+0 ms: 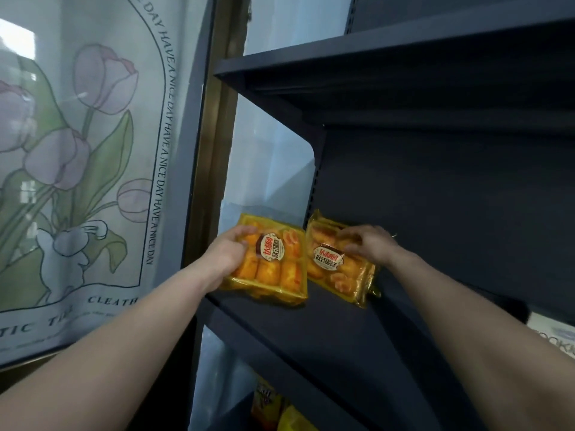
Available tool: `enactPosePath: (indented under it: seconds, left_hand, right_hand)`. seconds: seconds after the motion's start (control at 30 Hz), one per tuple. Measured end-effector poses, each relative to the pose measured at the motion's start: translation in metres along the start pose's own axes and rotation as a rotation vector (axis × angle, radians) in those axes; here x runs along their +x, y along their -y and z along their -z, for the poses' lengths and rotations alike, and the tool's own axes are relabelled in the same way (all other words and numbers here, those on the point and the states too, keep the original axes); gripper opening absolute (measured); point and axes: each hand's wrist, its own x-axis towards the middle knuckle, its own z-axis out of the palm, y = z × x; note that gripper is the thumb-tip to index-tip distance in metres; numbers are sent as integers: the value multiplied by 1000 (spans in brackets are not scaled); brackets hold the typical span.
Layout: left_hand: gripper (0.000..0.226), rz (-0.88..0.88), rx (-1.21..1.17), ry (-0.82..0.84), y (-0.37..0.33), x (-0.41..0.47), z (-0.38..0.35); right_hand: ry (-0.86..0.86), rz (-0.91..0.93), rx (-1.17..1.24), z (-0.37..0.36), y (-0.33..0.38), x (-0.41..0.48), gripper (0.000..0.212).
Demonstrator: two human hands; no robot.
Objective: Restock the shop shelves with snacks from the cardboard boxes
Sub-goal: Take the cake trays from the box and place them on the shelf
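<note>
Resting side by side at the left end of the dark shelf (311, 325), two yellow cake packs are being set in place: the left hand (228, 253) curls over the left pack (273, 265) and the right hand (370, 244) presses spread fingers on the tilted right pack (336, 269). Most of this shelf and the shelf above (389, 57) look bare, so restocking seems barely begun. No cardboard boxes are in view; lower down, other snack bags (270, 405) show.
</note>
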Motion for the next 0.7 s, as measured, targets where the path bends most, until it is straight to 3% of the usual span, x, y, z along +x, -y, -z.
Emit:
enactPosePath:
  seconds: [0.17,0.27,0.37,0.5,0.57,0.7]
  left_hand:
    - [37,-4,94,64,5,12,0]
    - [35,-44,127,72,5,16,-2]
    - [33,-110,170,96,3,16,-2]
    - [33,-257,248,178,-3,15,-2]
    - [37,-333,365,240,-12,14,-2]
    - [43,-540,642,327,-34,16,-10]
  right_hand:
    - [-4,41,-366,-6,9,-1,36]
    - [-132,69,-488,-1,20,-9,42]
    - [-273,92,-206,3,30,-19,43]
    - [-322,136,13,8,50,-28,43]
    - [-262,105,199,18,64,-30,47]
    - [100,-11,588,36,83,-34,71]
